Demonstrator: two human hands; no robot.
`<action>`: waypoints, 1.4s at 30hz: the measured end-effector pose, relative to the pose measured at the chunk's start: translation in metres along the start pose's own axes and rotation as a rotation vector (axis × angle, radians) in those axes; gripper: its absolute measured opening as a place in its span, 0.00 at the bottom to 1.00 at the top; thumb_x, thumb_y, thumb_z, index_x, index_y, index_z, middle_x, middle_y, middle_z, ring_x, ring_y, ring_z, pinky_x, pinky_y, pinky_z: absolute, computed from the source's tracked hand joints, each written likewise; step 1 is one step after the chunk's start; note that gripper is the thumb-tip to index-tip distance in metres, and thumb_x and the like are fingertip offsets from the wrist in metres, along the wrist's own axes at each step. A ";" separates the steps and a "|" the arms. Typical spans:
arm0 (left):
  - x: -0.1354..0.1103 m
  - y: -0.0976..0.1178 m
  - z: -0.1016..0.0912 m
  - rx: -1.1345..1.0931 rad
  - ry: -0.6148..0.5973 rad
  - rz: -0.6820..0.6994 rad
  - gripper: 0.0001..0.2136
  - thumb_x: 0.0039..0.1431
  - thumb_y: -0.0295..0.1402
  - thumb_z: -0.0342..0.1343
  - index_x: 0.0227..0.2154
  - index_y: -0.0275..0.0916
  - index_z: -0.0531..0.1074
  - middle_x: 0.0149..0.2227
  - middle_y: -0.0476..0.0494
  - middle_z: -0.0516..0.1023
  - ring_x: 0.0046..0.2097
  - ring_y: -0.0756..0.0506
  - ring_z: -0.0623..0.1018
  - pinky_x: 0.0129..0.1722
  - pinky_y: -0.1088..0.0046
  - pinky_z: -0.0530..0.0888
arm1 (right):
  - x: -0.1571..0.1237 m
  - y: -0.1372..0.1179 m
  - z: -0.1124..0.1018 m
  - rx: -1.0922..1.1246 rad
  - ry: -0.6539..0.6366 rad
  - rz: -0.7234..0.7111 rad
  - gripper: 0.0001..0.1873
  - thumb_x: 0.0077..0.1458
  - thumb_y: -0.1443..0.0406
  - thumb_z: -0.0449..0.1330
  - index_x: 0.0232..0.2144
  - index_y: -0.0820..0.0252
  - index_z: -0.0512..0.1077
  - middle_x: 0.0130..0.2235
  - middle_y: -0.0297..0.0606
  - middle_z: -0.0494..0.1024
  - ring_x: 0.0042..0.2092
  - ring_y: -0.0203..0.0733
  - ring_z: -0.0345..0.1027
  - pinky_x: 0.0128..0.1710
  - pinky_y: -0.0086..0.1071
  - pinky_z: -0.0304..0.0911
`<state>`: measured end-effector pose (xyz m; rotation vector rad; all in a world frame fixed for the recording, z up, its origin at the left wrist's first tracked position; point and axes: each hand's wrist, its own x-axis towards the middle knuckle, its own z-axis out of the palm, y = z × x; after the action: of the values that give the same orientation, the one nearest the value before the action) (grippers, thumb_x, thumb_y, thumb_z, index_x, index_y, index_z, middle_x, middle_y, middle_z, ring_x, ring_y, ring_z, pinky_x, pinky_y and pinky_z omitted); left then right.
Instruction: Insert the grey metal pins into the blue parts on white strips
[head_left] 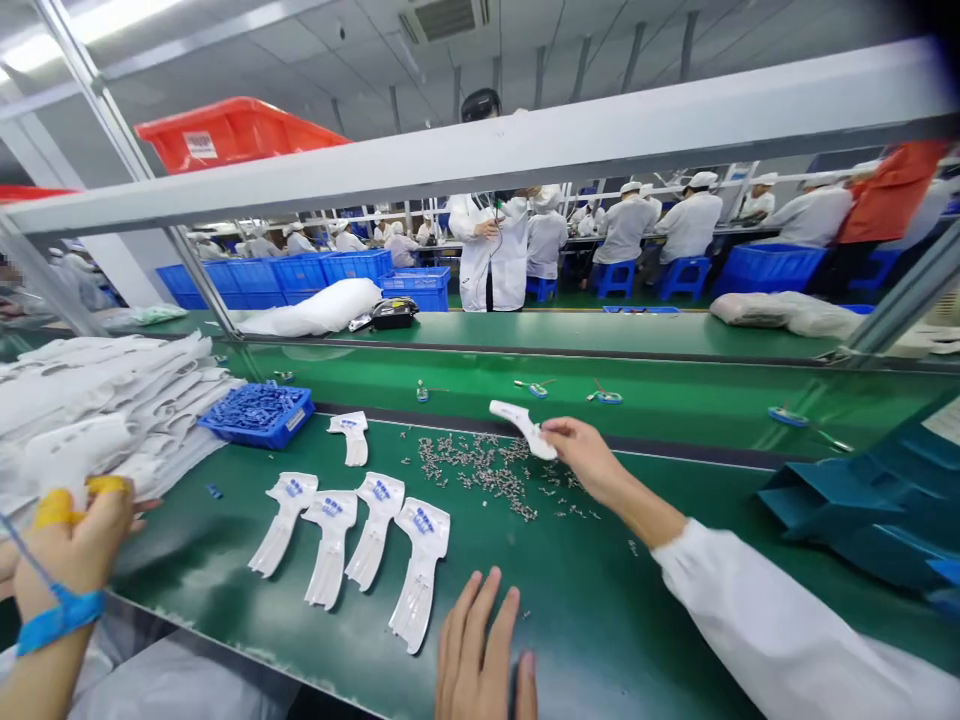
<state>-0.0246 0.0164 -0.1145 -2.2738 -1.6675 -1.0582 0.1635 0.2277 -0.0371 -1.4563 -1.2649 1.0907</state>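
Observation:
My right hand (581,455) reaches out over the green mat (600,600) and pinches one end of a white plastic housing shell (521,425), held just above a scatter of small metal screws (487,470). My left hand (480,650) lies flat on the mat near the front edge, fingers stretched out, holding nothing. To its left several white shells with blue button pads (352,540) lie side by side, and one more shell (351,435) lies farther back.
A blue tray of small blue parts (255,412) and a pile of white shells (97,410) sit at the left. A co-worker's hand with yellow finger cots and a blue wrist strap (67,540) is at the lower left. Teal bins (862,500) stand right. Behind runs a green conveyor (675,395).

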 end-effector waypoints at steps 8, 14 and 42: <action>-0.003 -0.067 -0.032 0.282 0.021 -0.015 0.19 0.63 0.29 0.50 0.57 0.40 0.68 0.59 0.37 0.72 0.58 0.32 0.72 0.45 0.52 0.77 | 0.025 -0.040 -0.006 -0.240 -0.134 -0.216 0.13 0.63 0.62 0.60 0.48 0.60 0.74 0.50 0.43 0.76 0.49 0.47 0.71 0.51 0.44 0.67; -0.018 -0.063 -0.027 0.148 -0.023 -0.083 0.19 0.67 0.31 0.48 0.59 0.43 0.66 0.60 0.39 0.71 0.56 0.37 0.74 0.47 0.59 0.74 | -0.110 -0.010 -0.008 -0.615 -0.721 -0.482 0.16 0.60 0.66 0.59 0.50 0.52 0.75 0.48 0.40 0.76 0.48 0.46 0.71 0.51 0.40 0.64; 0.003 0.010 -0.029 -0.399 0.031 -0.148 0.03 0.64 0.28 0.55 0.39 0.43 0.71 0.34 0.46 0.78 0.38 0.45 0.78 0.38 0.70 0.75 | -0.174 0.004 -0.005 -0.071 -0.737 0.026 0.12 0.61 0.58 0.58 0.37 0.57 0.80 0.34 0.36 0.80 0.36 0.40 0.70 0.38 0.31 0.64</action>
<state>-0.0290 0.0009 -0.0884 -2.3671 -1.7673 -1.5766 0.1532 0.0541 -0.0287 -1.1465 -1.7962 1.7004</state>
